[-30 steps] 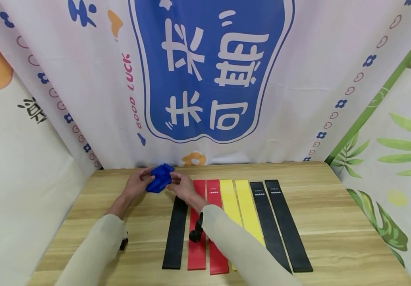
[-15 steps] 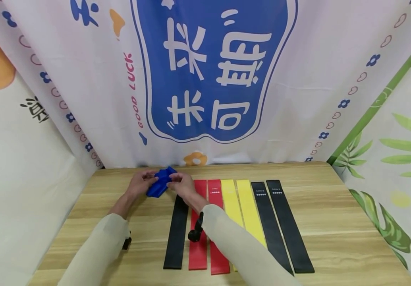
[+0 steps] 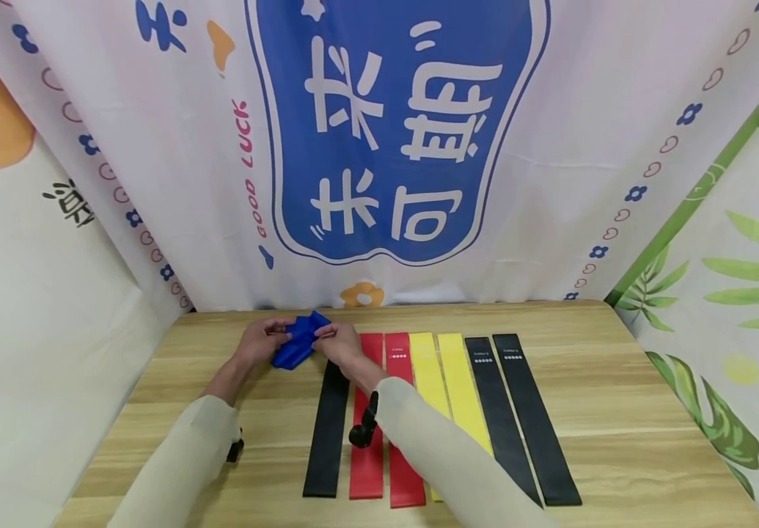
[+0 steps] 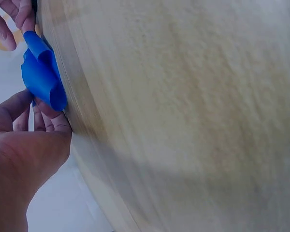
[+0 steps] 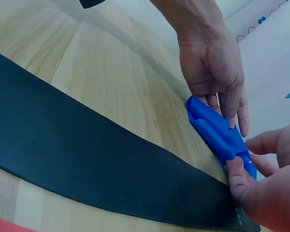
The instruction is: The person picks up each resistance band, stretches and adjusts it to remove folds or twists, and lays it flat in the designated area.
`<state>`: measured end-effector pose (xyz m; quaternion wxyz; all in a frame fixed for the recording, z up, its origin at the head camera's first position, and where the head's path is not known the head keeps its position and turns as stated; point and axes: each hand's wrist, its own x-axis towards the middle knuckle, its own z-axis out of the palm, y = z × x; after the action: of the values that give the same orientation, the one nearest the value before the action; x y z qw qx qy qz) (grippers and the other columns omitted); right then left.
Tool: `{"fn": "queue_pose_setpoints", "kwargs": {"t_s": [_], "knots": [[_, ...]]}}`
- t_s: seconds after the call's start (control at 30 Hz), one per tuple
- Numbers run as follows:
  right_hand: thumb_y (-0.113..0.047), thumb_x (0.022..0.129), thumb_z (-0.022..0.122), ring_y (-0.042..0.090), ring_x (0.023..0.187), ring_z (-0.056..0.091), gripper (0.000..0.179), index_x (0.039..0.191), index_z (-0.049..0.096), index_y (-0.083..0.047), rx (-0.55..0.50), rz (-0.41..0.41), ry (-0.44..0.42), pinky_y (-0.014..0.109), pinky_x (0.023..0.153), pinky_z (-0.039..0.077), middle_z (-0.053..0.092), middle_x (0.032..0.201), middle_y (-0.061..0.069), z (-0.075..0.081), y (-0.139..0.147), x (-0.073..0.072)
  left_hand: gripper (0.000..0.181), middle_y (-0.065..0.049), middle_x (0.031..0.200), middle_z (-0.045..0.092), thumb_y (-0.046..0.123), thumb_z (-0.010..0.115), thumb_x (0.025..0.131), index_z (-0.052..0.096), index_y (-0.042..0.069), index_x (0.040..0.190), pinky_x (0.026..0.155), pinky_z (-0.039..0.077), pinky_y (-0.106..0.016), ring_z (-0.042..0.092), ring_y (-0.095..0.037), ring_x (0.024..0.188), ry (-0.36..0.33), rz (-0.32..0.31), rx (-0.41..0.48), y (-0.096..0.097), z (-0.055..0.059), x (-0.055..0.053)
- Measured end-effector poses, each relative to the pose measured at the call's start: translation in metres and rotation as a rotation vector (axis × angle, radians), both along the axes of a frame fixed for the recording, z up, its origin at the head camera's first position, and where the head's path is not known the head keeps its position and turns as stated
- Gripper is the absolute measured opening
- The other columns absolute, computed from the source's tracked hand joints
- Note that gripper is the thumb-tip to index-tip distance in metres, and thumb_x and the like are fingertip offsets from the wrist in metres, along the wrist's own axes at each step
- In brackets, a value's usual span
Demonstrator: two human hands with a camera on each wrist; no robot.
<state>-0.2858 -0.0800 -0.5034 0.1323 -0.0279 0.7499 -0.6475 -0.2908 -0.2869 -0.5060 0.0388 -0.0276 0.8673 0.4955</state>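
Observation:
A crumpled blue resistance band [image 3: 298, 343] is held between my two hands near the table's back edge. My left hand [image 3: 260, 342] pinches its left end, with thumb and fingertips against the rubber in the left wrist view. My right hand [image 3: 345, 347] pinches the opposite end. Loose folds and a curled edge show on the blue band [image 4: 41, 79] in the left wrist view. Just below the right hand lies a flat black band [image 3: 326, 433], whose far end my hand partly covers.
To the right, two red bands [image 3: 367, 469], two yellow bands [image 3: 465, 389] and two more black bands [image 3: 537, 433] lie flat in a row. My right forearm crosses above some of them. A printed curtain [image 3: 551, 220] hangs behind the wooden table [image 3: 636, 411].
Both hands have lowered the blue band slightly toward the table and shifted it a little right. Its folds have changed shape. The flat bands have stayed in place.

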Motion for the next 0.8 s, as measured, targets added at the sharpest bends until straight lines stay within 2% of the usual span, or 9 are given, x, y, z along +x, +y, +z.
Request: {"fn": "queue_pose_setpoints", "kwargs": {"t_s": [0.2, 0.3, 0.43, 0.57, 0.8], "knots": [[-0.008, 0.097, 0.075, 0.015, 0.101, 0.065, 0.016, 0.111, 0.080, -0.003, 0.041, 0.103, 0.007, 0.029, 0.086, 0.058, 0.073, 0.115, 0.005, -0.002, 0.003, -0.002, 0.039, -0.023, 0.139, 0.063, 0.006, 0.058, 0.108, 0.061, 0.004, 0.147, 0.090, 0.053, -0.030, 0.060, -0.029, 0.117, -0.058, 0.005, 0.090, -0.002, 0.001, 0.002], [-0.009, 0.097, 0.075, 0.015, 0.101, 0.066, 0.017, 0.112, 0.081, -0.004, 0.037, 0.114, -0.008, 0.030, 0.087, 0.058, 0.074, 0.116, 0.005, -0.003, 0.003, -0.002, 0.039, -0.022, 0.142, 0.061, 0.007, 0.057, 0.109, 0.062, 0.006, 0.147, 0.092, 0.053, -0.030, 0.060, -0.029, 0.121, -0.080, 0.022, 0.115, -0.003, 0.002, 0.003], [-0.009, 0.097, 0.075, 0.019, 0.095, 0.070, 0.019, 0.114, 0.080, -0.004, 0.020, 0.123, -0.019, 0.031, 0.086, 0.059, 0.074, 0.114, 0.005, -0.005, 0.002, -0.001, 0.038, -0.019, 0.137, 0.063, 0.007, 0.056, 0.109, 0.061, 0.004, 0.147, 0.089, 0.054, -0.028, 0.060, -0.025, 0.115, -0.086, 0.042, 0.153, -0.007, 0.004, 0.005], [-0.008, 0.097, 0.075, 0.026, 0.096, 0.073, 0.019, 0.115, 0.080, -0.003, -0.022, 0.119, -0.030, 0.034, 0.088, 0.060, 0.076, 0.111, 0.005, -0.005, 0.003, 0.001, 0.039, -0.013, 0.129, 0.063, 0.006, 0.058, 0.107, 0.061, 0.001, 0.146, 0.087, 0.055, -0.026, 0.060, -0.019, 0.108, -0.081, 0.062, 0.203, -0.013, 0.008, 0.008], [-0.011, 0.098, 0.076, 0.028, 0.096, 0.075, 0.013, 0.107, 0.082, -0.004, -0.082, 0.056, -0.005, 0.037, 0.088, 0.062, 0.079, 0.100, 0.003, -0.008, 0.006, 0.003, 0.042, -0.002, 0.119, 0.059, 0.004, 0.058, 0.106, 0.057, -0.004, 0.148, 0.097, 0.057, -0.032, 0.060, -0.013, 0.106, -0.062, 0.076, 0.293, -0.026, 0.017, 0.016]]}}
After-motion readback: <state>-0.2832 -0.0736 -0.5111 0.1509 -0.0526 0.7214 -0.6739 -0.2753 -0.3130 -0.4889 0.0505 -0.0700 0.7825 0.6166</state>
